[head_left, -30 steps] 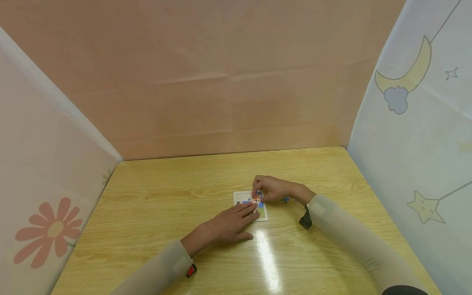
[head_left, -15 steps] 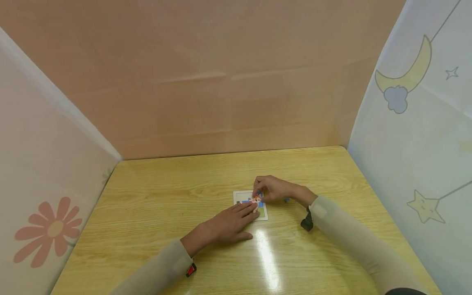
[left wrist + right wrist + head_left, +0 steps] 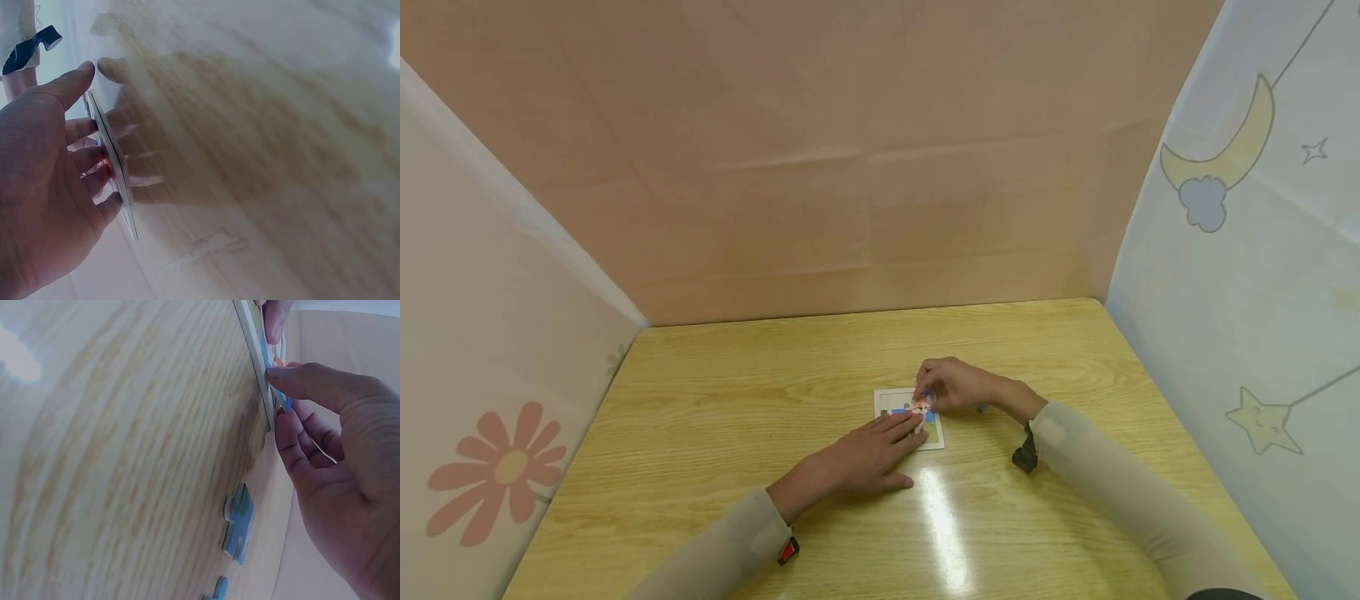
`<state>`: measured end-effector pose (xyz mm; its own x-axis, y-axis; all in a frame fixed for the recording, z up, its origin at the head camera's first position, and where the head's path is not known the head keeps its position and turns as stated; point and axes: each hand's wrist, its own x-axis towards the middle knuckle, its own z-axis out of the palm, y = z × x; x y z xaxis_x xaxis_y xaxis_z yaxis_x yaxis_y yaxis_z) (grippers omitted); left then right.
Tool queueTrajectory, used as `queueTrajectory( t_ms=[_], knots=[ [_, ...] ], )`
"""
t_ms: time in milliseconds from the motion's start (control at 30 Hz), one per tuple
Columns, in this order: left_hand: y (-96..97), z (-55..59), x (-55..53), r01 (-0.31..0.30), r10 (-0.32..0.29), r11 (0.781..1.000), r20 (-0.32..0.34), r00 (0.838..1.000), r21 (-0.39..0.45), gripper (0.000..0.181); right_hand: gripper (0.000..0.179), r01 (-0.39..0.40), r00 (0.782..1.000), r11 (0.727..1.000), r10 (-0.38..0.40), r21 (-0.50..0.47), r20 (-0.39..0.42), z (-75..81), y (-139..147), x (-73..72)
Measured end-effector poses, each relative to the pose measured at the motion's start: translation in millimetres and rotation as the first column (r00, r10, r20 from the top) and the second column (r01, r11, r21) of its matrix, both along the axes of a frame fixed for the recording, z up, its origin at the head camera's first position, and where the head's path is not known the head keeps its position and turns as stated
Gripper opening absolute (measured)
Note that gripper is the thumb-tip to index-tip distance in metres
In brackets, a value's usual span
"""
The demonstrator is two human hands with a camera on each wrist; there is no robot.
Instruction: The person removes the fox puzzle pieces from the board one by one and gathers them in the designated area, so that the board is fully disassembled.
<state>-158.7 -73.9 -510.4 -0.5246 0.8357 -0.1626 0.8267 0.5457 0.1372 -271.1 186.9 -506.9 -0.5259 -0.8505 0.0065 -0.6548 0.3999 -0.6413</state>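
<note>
A small jigsaw puzzle in a white-rimmed tray (image 3: 877, 400) lies on the table, with a picture of an orange-haired figure on blue and green. My left hand (image 3: 874, 457) rests its extended fingers on the tray's lower part, covering some of the picture. From the far right side my right hand (image 3: 961, 385) reaches over the tray's upper right corner. In the right wrist view its thumb and fingers pinch a blue puzzle piece (image 3: 285, 402) at the tray edge; whether that piece is fully seated cannot be made out. The left wrist view shows the tray (image 3: 112, 150) edge-on under the left fingers.
A loose blue and green puzzle piece (image 3: 239, 522) lies on the wooden table (image 3: 737, 375) beside the tray, under the right wrist. Part of another blue piece (image 3: 219, 590) shows below it. Cloth walls (image 3: 865, 208) stand at the back and both sides.
My right hand has shifted very slightly to the right at the tray's upper corner, still pinching there. The left hand and the tray stay in place.
</note>
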Motion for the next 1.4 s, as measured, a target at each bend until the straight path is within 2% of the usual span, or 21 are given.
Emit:
queueTrajectory(
  t_ms=[333, 867, 1400],
  knots=[
    [0.1, 0.6, -0.2, -0.004, 0.004, 1.0, 0.018, 1.0, 0.011, 0.075, 0.033, 0.025, 1.0, 1.0, -0.025, 0.017, -0.014, 0.2, 0.3, -0.5],
    [0.7, 0.2, -0.3, -0.001, 0.0, 1.0, 0.025, 1.0, 0.009, 0.075, 0.03, 0.002, 0.999, 1.0, -0.002, 0.0, -0.038, -0.2, 1.5, -0.5],
    [-0.3, 1.0, -1.8, 0.004, -0.004, 1.0, 0.038, 0.999, 0.004, 0.075, 0.028, 0.044, 0.997, 0.999, -0.043, 0.015, -0.056, -2.7, 1.8, -1.5]
  ],
)
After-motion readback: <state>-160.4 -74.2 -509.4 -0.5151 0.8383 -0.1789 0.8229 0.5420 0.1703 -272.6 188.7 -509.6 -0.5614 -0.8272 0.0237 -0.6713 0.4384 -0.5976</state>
